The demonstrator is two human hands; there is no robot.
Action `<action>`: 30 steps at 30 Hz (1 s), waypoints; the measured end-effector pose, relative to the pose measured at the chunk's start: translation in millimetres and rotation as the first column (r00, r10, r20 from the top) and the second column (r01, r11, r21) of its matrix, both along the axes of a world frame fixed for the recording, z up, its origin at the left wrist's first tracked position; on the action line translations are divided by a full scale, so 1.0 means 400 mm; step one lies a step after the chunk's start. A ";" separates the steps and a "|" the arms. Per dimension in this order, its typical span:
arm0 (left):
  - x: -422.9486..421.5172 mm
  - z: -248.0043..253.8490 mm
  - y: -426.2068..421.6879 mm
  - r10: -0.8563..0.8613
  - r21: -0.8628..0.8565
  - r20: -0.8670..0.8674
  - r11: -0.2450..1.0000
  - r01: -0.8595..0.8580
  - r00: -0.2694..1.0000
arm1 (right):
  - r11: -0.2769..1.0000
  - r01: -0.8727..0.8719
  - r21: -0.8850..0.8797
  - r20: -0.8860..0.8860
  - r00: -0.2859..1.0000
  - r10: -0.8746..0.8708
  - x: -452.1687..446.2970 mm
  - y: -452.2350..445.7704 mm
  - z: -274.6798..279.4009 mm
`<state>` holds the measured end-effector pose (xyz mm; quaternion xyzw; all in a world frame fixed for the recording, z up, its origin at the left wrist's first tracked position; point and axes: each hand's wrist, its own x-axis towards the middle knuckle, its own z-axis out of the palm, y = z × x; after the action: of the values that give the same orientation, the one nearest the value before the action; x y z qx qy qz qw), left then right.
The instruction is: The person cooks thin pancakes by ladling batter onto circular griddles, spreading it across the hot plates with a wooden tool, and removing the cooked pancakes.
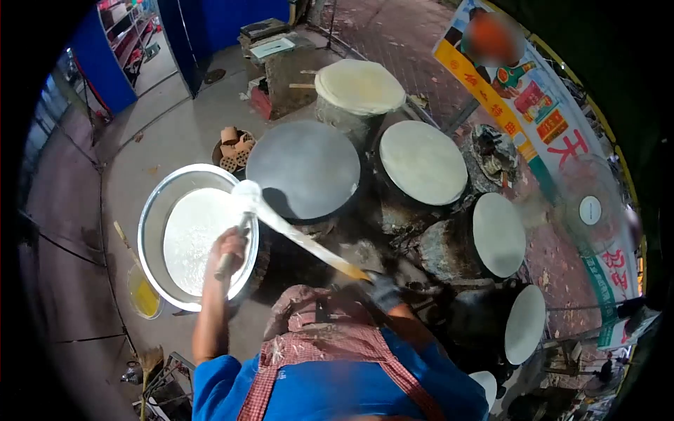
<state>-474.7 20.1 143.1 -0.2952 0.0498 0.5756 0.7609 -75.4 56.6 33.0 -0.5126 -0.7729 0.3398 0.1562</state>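
My left hand (pixel 230 247) is closed around the handle of a ladle (pixel 246 196), whose head is coated in white batter. It is over the right rim of a wide metal basin (pixel 153 210) that holds white batter (pixel 200 238). My right hand (pixel 382 291), in a dark glove, grips the yellowish end of a long flat spreader (pixel 309 242). Batter whitens the spreader's far part, which reaches toward the ladle head; whether the two touch I cannot tell. Just beyond them is a round grey griddle (pixel 305 165) with a bare-looking surface and a dark shadow.
Round pale flatbreads (pixel 425 163) cover several griddles curving to my right. A stacked pile of flatbreads (pixel 359 88) stands behind. A tub of yellow liquid (pixel 145 298) sits left of the basin. Perforated briquettes (pixel 236 147) lie behind it. A printed banner (pixel 537 105) hangs at right.
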 end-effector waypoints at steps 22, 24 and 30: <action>0.017 -0.247 0.583 -0.018 -0.332 -0.111 0.943 0.020 -0.994 | 0.843 0.335 -0.420 -0.622 0.570 -0.536 -0.224 0.461 -0.090; 0.021 -0.244 0.581 -0.027 -0.235 -0.212 0.972 0.024 -0.977 | 0.956 0.292 -0.038 -0.053 0.954 -0.294 -0.301 0.521 -0.152; -0.055 -0.058 0.477 0.203 0.280 -0.528 0.958 0.057 -0.825 | 0.846 0.339 -0.411 -0.497 0.694 -0.520 -0.328 0.580 -0.257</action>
<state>-496.8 211.0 119.8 0.5057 0.6578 0.5452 0.1193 -206.4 288.8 -69.9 -0.5653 -0.4834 0.5440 0.3884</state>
